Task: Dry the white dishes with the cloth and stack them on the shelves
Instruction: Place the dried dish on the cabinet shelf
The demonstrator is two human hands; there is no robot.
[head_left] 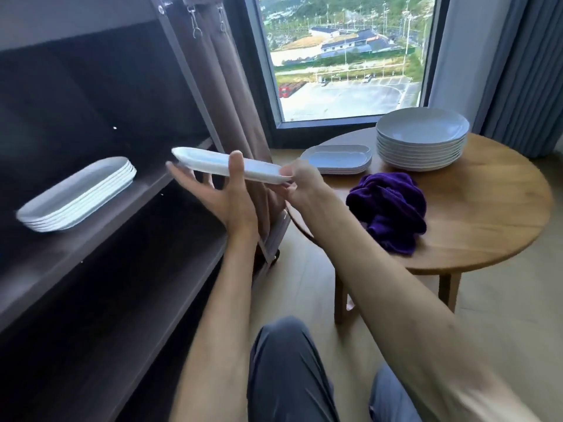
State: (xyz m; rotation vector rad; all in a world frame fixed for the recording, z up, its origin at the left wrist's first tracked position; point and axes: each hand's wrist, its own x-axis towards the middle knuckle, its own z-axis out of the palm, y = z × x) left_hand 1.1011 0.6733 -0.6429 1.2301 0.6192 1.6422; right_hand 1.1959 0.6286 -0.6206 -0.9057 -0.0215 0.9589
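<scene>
The oblong white dish (227, 166) is up in the air between shelf (100, 208) and bench (475, 214), both hands gripping it: left hand (219, 193) underneath with thumb over the rim, right hand (301, 181) pinching the right end. Purple cloth (390, 208) sits bunched on the bench, near more dishes (422, 144).

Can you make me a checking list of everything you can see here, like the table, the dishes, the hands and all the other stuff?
Surface: round wooden table; dark shelves.
Job's things: oblong dish held in the air; stack of oblong dishes on a shelf; more oblong dishes and a stack of round bowls on the table; purple cloth crumpled on the table.
Clutter: nothing seen.
Grippers: left hand holds the dish from below, thumb on its edge; right hand pinches its end.
Cables: nothing seen.
Surroundings: window, curtains, wooden floor.
</scene>
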